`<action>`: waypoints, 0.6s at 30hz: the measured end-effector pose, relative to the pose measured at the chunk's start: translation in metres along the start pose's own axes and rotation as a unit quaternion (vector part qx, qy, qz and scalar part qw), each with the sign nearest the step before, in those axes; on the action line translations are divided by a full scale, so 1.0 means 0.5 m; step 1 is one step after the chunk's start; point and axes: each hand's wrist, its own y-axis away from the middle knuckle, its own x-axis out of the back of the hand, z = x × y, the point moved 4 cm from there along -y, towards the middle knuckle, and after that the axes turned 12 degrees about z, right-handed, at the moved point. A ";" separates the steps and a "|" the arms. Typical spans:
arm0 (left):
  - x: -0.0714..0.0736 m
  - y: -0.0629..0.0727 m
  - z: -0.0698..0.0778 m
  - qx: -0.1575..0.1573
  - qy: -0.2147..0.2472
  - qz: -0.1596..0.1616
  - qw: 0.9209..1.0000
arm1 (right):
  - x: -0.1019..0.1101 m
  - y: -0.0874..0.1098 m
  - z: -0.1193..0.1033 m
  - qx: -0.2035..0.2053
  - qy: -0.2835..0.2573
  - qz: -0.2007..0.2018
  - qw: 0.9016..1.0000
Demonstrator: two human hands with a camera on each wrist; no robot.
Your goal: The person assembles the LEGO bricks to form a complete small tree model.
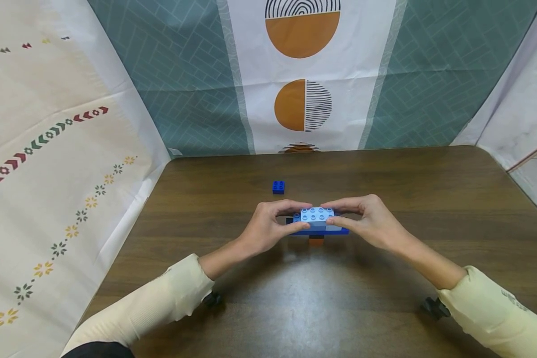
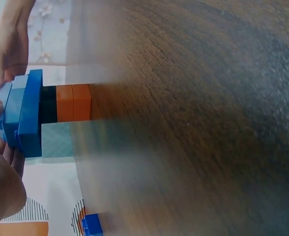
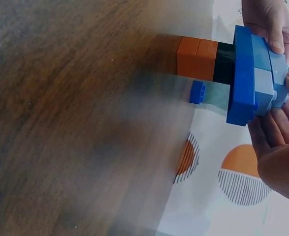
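Note:
A stack of toy building bricks stands upright on the table. Two orange bricks (image 2: 74, 103) form its foot, under a dark brick (image 3: 224, 61). Above them lies a long blue brick (image 3: 240, 78), wider than the column, with paler blue bricks on it. The topmost is a light blue brick (image 1: 317, 215) with studs showing. My left hand (image 1: 265, 227) pinches this brick's left end, thumb in front and fingers behind. At the right end, my right hand (image 1: 372, 222) holds it between thumb and fingers. Fingers partly hide both ends.
A small blue brick (image 1: 278, 187) lies loose on the brown wooden table (image 1: 197, 199), behind the stack and a little left. Patterned cloth (image 1: 197, 99) hangs beyond the table's far edge, with more cloth at the left and right.

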 end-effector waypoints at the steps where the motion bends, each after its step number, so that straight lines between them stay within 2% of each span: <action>1: 0.000 0.000 0.000 -0.001 0.000 0.000 1.000 | 0.000 0.000 0.001 0.001 0.000 0.000 1.000; 7: -0.002 0.000 -0.002 -0.001 -0.001 0.004 1.000 | -0.001 0.000 0.004 0.003 -0.002 0.001 1.000; 18: -0.006 0.006 -0.009 0.016 0.018 0.013 1.000 | -0.002 0.003 0.009 0.000 -0.007 0.000 1.000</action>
